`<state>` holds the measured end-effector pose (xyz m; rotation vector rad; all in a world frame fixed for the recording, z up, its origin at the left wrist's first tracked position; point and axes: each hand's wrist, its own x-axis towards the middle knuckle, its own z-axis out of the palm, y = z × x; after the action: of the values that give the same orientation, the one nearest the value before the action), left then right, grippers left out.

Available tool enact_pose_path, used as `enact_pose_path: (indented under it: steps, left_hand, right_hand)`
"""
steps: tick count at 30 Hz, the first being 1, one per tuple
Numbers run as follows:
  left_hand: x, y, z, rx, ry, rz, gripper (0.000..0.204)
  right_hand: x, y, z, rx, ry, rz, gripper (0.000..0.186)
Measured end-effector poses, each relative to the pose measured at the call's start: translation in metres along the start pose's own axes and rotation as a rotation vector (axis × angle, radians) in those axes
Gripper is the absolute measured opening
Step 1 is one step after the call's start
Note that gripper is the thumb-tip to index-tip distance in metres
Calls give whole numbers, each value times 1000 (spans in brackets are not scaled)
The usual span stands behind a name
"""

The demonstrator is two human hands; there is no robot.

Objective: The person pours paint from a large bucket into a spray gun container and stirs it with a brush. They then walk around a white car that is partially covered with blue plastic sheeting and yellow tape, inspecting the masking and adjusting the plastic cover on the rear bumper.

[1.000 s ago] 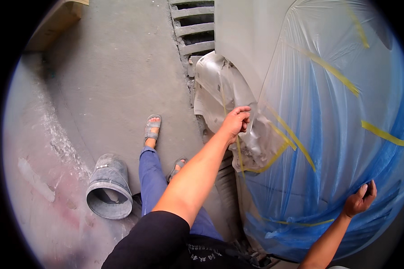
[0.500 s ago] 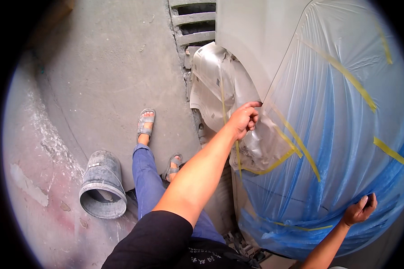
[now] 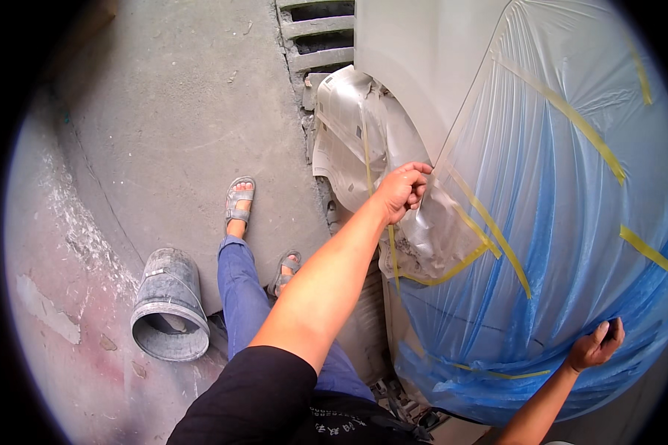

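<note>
Clear-blue masking film (image 3: 497, 259) with strips of yellow masking tape (image 3: 508, 259) covers the front of a pale car body. At the corner where the bare pale panel (image 3: 408, 59) meets the film, my left hand (image 3: 402, 191) has its fingers curled and its fingertips at the panel edge. Whatever those fingertips may hold is too small to make out. Below that hand, a crumpled sheet of masking paper (image 3: 349, 133) fills the wheel opening. My right hand (image 3: 595, 347) is at the blue film on the right, thumb and fingers apart, with nothing seen in it.
A grey, stained bucket (image 3: 172, 297) lies tipped on the concrete floor (image 3: 171, 133) to the left of my legs. A slotted drain grate (image 3: 319, 30) runs along the car's side at the top. My sandalled feet stand near the wheel.
My left hand has shifted very slightly up at the panel edge. The right hand's fingers have spread a little; the view has moved slightly.
</note>
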<state>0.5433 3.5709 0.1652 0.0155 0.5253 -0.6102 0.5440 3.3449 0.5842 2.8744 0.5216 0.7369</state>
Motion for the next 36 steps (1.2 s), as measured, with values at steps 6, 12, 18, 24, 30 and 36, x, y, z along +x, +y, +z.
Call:
enact_pose_path:
  steps: [6,12,18,24,30,36]
  left_hand:
    - [-7,-3,6,13,34,25,25]
    - [-10,-4,10,41,72,63,25]
    - [-7,-17,15,194,182,264,22]
    - [-13,-34,19,470,303,535,21]
    - [-25,-34,30,659,385,609,23]
    - [-27,-39,34,922,530,850,21]
  right_hand:
    - [0,-1,0,-14,-12,-4,25]
    - [2,-5,2,-26,-9,-18,25]
    - [1,-5,4,-6,12,-3,25]
    - [1,-7,5,-17,5,12,25]
    - [2,-4,5,-62,19,-14,26]
    - [2,-1,3,-96,17,-10,26]
